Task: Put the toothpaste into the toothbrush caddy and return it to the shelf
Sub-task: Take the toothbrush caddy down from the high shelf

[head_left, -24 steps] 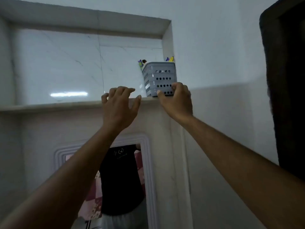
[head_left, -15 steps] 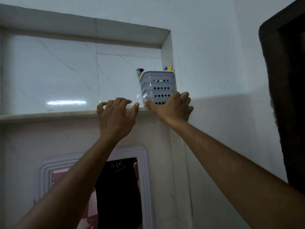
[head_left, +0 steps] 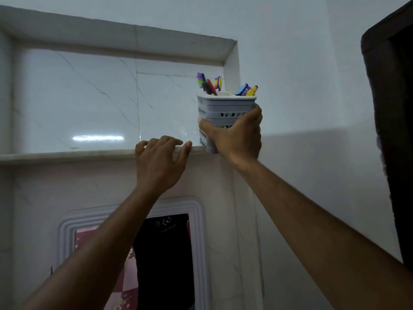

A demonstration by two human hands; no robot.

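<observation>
Standing upright right of the frame's centre, the grey perforated plastic toothbrush caddy [head_left: 225,108] has its long axis vertical and its open, divided white top facing up. Its base sits at the right end of the pale marble shelf ledge [head_left: 67,155], at the recess corner; whether it rests fully on the stone cannot be told. Colourful toothbrush handles [head_left: 209,85], purple, red, yellow and blue, poke out of the top, leaning outward. No toothpaste tube can be made out among them.

The right hand [head_left: 237,137] is wrapped around the caddy's lower half, thumb across the left front face, fingers curled round the right side, arm reaching up from the lower right of the frame. The left hand [head_left: 159,163] holds nothing; its fingers are loosely spread and hooked over the ledge's edge, just left of the caddy.

Glossy veined white tiles [head_left: 78,99] line the recess. Below centre, a ridged white-framed mirror [head_left: 196,231] reflects a dark garment.
</observation>
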